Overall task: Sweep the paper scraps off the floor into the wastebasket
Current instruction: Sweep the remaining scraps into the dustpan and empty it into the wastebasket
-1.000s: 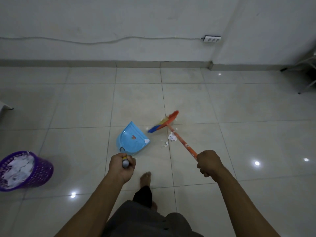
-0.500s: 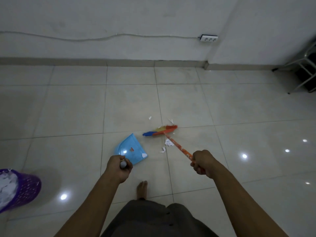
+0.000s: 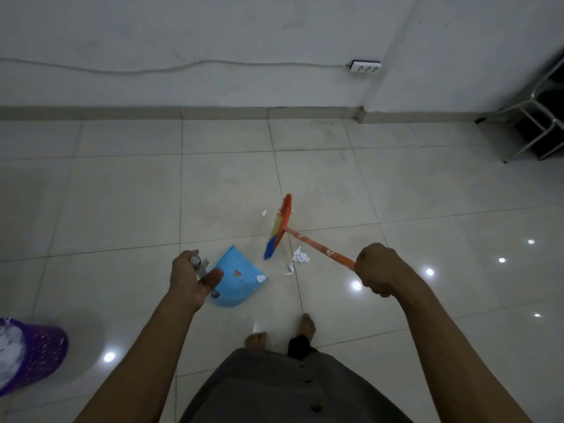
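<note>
Head view: paper scraps (image 3: pixel 300 257) lie on the floor (image 3: pixel 122 209) just right of the dustpan (image 3: pixel 241 282), under the broom (image 3: pixel 279 230) handle; the right hand (image 3: pixel 377 268) clamps that handle, nearer them; the left hand (image 3: pixel 190 276) grips the dustpan's stick. Broom head, crosswise half a second ago, now points away; wastebasket (image 3: pixel 33 352) stands far left.

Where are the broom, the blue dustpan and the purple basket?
broom (image 3: pixel 280 227): head view, on its colourful brush head.
blue dustpan (image 3: pixel 241 285): head view, on its flat pan.
purple basket (image 3: pixel 42 352): head view, on its side wall.
</note>
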